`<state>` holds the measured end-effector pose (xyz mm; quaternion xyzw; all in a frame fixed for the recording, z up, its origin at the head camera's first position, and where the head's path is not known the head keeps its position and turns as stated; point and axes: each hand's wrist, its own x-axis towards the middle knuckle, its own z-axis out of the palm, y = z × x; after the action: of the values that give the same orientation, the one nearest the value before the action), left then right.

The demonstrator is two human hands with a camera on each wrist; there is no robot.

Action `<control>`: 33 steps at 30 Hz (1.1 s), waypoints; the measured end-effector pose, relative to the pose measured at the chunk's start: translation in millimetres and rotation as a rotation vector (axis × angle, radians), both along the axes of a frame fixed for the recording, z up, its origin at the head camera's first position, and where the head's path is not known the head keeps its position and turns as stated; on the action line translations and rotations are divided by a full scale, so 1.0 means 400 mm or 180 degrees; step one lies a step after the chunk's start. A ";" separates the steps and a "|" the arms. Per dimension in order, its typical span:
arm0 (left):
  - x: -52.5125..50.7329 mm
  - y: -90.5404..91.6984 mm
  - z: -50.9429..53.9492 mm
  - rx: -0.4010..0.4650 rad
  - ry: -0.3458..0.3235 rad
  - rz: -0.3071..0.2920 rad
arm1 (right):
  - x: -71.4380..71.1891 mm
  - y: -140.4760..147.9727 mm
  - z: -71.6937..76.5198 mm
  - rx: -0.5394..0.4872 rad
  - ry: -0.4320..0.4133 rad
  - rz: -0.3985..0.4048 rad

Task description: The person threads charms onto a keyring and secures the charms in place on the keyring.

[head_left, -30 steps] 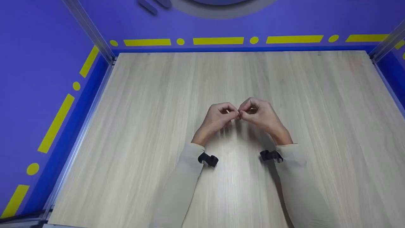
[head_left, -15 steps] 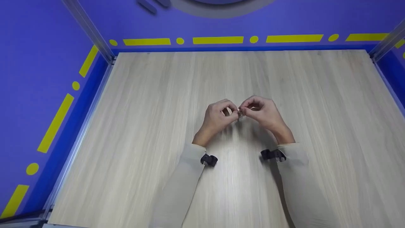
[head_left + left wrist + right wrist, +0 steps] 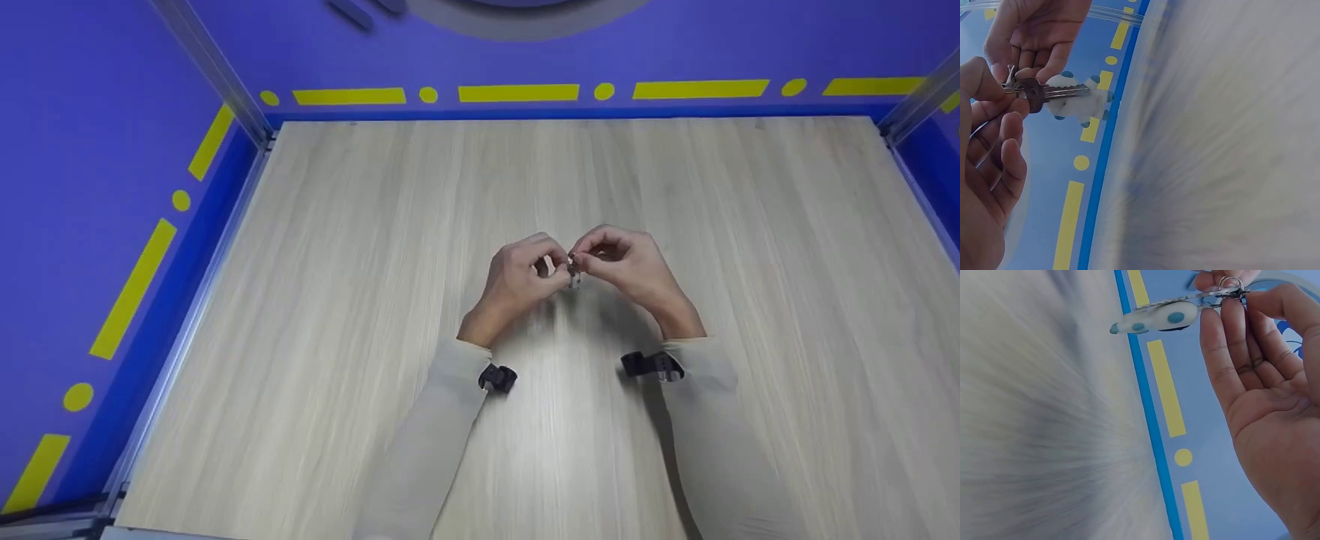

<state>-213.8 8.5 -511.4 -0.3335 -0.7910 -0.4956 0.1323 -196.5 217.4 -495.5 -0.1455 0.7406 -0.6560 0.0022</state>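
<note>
Key set [image 3: 1055, 94] held in the air above the counter [image 3: 375, 300], roughly over its middle, between two bare hands. Left hand [image 3: 517, 277], over the counter just left of its middle: thumb and a finger pinch the key set at its ring end, other fingers loosely bent. Right hand [image 3: 634, 266], over the counter just right of its middle: thumb and fingertips pinch the same end, remaining fingers half extended. Exact part under each fingertip cannot be told.

Components: thin round wire ring [image 3: 1231, 277], bright metal; metal key with rounded dark bow and straight, lengthwise-grooved blade. Blade count unclear, as they overlap. Charm [image 3: 1157, 320]: white, smooth, swollen in profile, lobed in outline, teal oval spots; lies alongside the blade, clear of the counter.

Counter: flat, pale wood grain, streaks running front to back. Beyond its far edge, a blue-violet wall [image 3: 487, 60] with yellow bars [image 3: 517, 93] and dots. Over its near part, pale cloth sleeves [image 3: 427, 420], each with a black band [image 3: 497, 379] at the wrist.
</note>
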 end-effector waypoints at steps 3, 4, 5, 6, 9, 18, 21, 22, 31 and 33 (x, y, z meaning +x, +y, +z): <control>0.002 0.000 0.001 -0.0061 -0.0005 0.0014 | 0.000 0.001 -0.001 0.0025 -0.0012 0.0031; 0.002 0.000 0.000 -0.0071 -0.0011 0.0013 | 0.000 0.002 -0.002 0.0040 -0.0010 0.0037; 0.002 0.001 0.000 -0.0070 -0.0024 0.0012 | 0.000 0.003 -0.002 0.0051 -0.0009 0.0040; 0.002 0.001 0.000 -0.0073 -0.0030 0.0014 | 0.000 0.004 -0.003 0.0055 -0.0006 0.0048; 0.003 0.002 0.000 -0.0060 -0.0048 0.0009 | -0.001 0.005 -0.003 0.0072 0.0010 0.0067; -0.001 0.001 -0.003 0.0091 -0.0145 -0.0064 | -0.002 0.009 -0.009 0.0047 -0.0023 0.0104; -0.002 0.000 -0.001 0.0113 -0.0158 -0.0067 | -0.002 0.006 -0.011 0.0065 -0.0017 0.0137; -0.003 -0.001 0.000 0.0107 -0.0155 -0.0065 | -0.002 0.005 -0.012 0.0062 -0.0016 0.0145; -0.001 -0.005 0.006 -0.0037 -0.0076 -0.0032 | 0.001 0.000 -0.011 0.0012 -0.0035 0.0099; -0.001 -0.005 0.008 -0.0078 -0.0032 -0.0011 | 0.002 -0.001 -0.009 0.0023 -0.0035 0.0092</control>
<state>-214.1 6.4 -508.4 -0.3339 -0.7971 -0.4878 0.1234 -195.6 217.2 -499.1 -0.1525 0.7408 -0.6540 0.0163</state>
